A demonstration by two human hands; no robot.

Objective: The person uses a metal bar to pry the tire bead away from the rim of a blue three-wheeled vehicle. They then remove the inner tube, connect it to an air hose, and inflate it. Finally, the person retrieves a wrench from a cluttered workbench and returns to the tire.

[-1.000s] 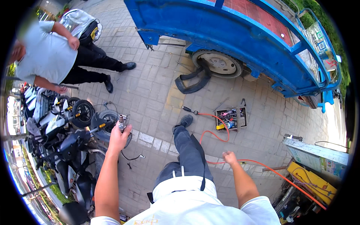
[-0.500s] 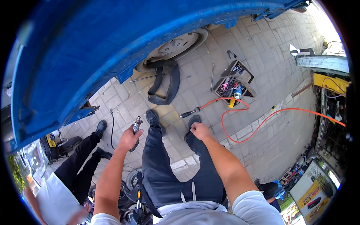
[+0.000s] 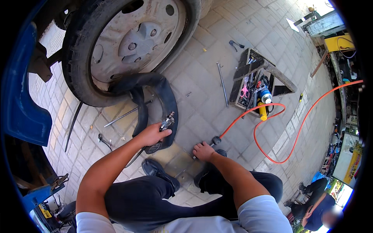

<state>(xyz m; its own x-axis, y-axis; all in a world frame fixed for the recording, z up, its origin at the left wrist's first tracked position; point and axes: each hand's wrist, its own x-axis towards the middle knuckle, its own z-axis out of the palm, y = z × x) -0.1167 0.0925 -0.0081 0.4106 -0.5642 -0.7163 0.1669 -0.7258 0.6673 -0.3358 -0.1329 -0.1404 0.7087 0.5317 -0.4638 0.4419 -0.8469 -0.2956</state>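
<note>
Small metal tool (image 3: 167, 122) in left grip, orange hose nozzle (image 3: 214, 140) on paving

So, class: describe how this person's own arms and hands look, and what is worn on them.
Both forearms are bare up to short white sleeves: the left sleeve sits at the lower left edge, the right sleeve at the lower right. The left hand and right hand wear no gloves. No watch, ring or wristband shows on either wrist or on the fingers.

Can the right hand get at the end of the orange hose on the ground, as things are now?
Probably yes. The right hand is already down on the paving, right beside the dark fitting at the end of the orange hose. Nothing lies between them. The left hand holds a small metal tool by the black inner tube.
</note>
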